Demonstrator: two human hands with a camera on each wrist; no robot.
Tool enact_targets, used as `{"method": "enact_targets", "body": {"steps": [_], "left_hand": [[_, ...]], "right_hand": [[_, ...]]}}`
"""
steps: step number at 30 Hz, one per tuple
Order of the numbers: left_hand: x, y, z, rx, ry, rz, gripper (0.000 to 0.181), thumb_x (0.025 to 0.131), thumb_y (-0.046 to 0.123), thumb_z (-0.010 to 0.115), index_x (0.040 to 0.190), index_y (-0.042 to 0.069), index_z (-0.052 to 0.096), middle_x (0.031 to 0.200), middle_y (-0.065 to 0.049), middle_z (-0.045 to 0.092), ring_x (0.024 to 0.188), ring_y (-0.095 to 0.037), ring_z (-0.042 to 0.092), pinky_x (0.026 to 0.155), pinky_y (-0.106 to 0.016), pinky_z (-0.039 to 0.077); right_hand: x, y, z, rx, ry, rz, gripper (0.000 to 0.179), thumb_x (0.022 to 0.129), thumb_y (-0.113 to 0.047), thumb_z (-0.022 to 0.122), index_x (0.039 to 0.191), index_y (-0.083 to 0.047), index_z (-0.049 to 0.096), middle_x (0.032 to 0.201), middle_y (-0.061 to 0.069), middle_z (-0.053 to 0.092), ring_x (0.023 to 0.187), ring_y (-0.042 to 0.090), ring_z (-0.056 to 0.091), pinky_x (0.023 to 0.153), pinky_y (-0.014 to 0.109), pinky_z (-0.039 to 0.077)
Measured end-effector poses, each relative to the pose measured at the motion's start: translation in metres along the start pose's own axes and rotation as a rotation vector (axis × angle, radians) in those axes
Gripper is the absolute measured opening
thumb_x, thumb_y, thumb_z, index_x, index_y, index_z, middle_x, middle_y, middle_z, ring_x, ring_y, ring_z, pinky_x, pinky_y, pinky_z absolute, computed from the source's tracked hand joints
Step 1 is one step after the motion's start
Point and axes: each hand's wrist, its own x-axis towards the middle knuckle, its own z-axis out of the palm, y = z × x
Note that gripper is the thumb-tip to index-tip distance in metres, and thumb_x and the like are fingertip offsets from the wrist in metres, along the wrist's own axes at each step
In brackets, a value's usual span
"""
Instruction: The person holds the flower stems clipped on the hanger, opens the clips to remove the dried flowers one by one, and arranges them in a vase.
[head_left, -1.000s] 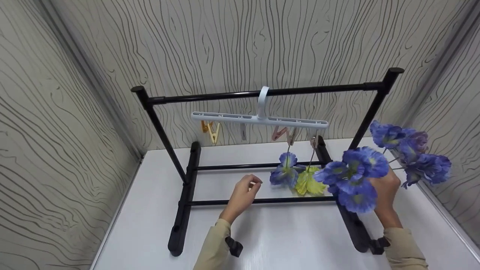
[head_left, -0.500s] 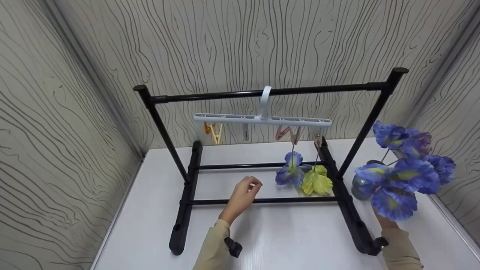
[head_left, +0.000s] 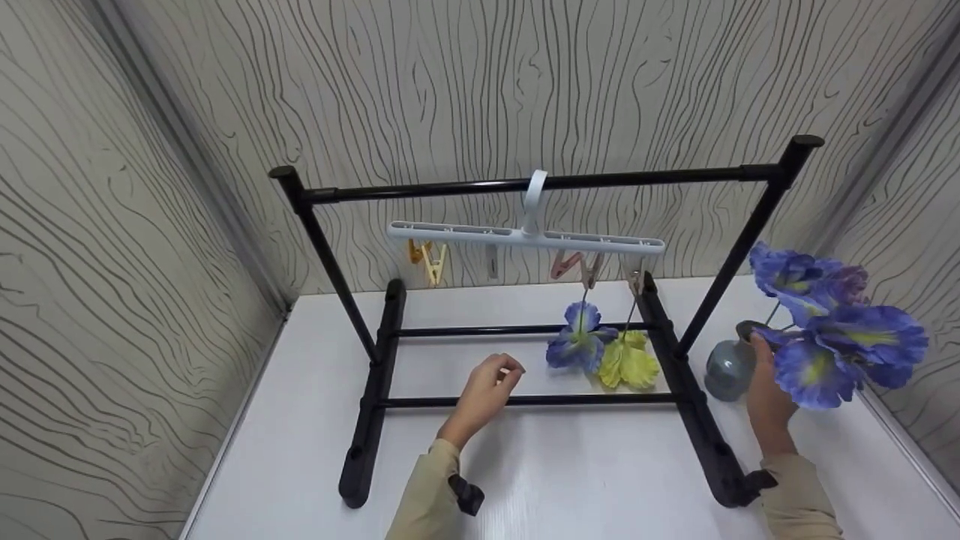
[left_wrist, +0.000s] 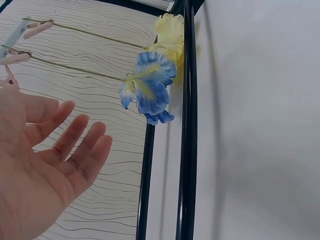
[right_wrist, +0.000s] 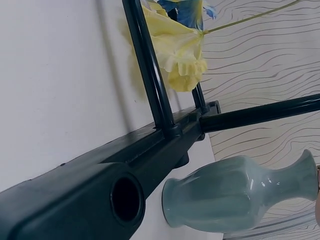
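Note:
On the right in the head view, my right hand (head_left: 772, 397) is beside the grey-green vase (head_left: 729, 369), thumb right at its mouth. Blue artificial flowers (head_left: 817, 367) lean out over that hand and hide its other fingers, so I cannot tell what these hold. In the right wrist view a bit of finger (right_wrist: 317, 207) shows at the rim of the vase (right_wrist: 215, 195). My left hand (head_left: 486, 390) hovers near the front lower bar with nothing in it, its fingers loosely bent. A blue flower (head_left: 580, 341) and a yellow flower (head_left: 628, 360) hang from clothespins (head_left: 591, 271).
A black rack (head_left: 697, 420) stands on the white table (head_left: 570, 465). From its top bar (head_left: 420, 192) hangs a pale blue hanger (head_left: 525, 238), with several clothespins below it. Patterned panels (head_left: 450, 90) enclose the table at the back and sides.
The blue flower heads have swung rightward, uncovering the vase. My right hand first dropped down and back, then rose to the vase mouth. The left hand has kept its place.

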Motion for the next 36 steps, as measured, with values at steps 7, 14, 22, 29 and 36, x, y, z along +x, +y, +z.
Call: {"method": "enact_targets", "body": {"steps": [7,14,22,29,36], "left_hand": [[-0.001,0.000,-0.001,-0.014,-0.004,-0.023,0.012,0.104,0.008,0.059,0.103,0.000,0.069,0.107,-0.011,0.067,0.100,-0.031,0.066,0.084,-0.038,0.056],[-0.003,-0.002,-0.001,-0.027,0.000,-0.025,0.012,0.104,0.009,0.059,0.103,0.001,0.069,0.108,-0.012,0.067,0.098,-0.031,0.067,0.082,-0.037,0.056],[-0.003,-0.004,0.000,-0.018,0.011,-0.013,0.012,0.103,0.008,0.060,0.102,0.001,0.069,0.106,-0.011,0.068,0.096,-0.029,0.067,0.082,-0.036,0.056],[-0.003,-0.005,-0.001,-0.014,0.011,-0.020,0.012,0.103,0.008,0.060,0.101,0.000,0.069,0.105,-0.011,0.068,0.093,-0.028,0.067,0.080,-0.035,0.056],[-0.004,-0.005,-0.002,-0.023,-0.004,-0.063,0.013,0.104,0.009,0.059,0.102,0.001,0.069,0.106,-0.010,0.067,0.096,-0.026,0.066,0.082,-0.036,0.055]], "right_hand": [[0.005,-0.002,-0.001,0.532,0.150,0.314,0.014,0.091,-0.002,0.077,0.082,-0.010,0.070,0.075,-0.013,0.066,0.074,0.002,0.062,0.076,0.015,0.048],[0.007,-0.007,-0.008,0.771,0.232,0.411,0.013,0.084,0.013,0.077,0.088,0.004,0.069,0.083,0.006,0.066,0.079,0.014,0.065,0.073,0.017,0.058],[0.011,-0.007,-0.010,0.885,0.296,0.454,0.012,0.081,0.011,0.082,0.087,0.008,0.071,0.079,0.010,0.068,0.074,0.017,0.073,0.075,0.022,0.060],[0.015,-0.004,-0.011,0.909,0.327,0.471,0.015,0.081,0.015,0.080,0.087,0.007,0.069,0.080,0.011,0.065,0.073,0.016,0.071,0.073,0.023,0.061],[0.020,-0.005,-0.014,0.881,0.323,0.519,0.017,0.079,0.019,0.079,0.083,0.006,0.069,0.078,0.009,0.064,0.071,0.015,0.070,0.071,0.022,0.060]]}}
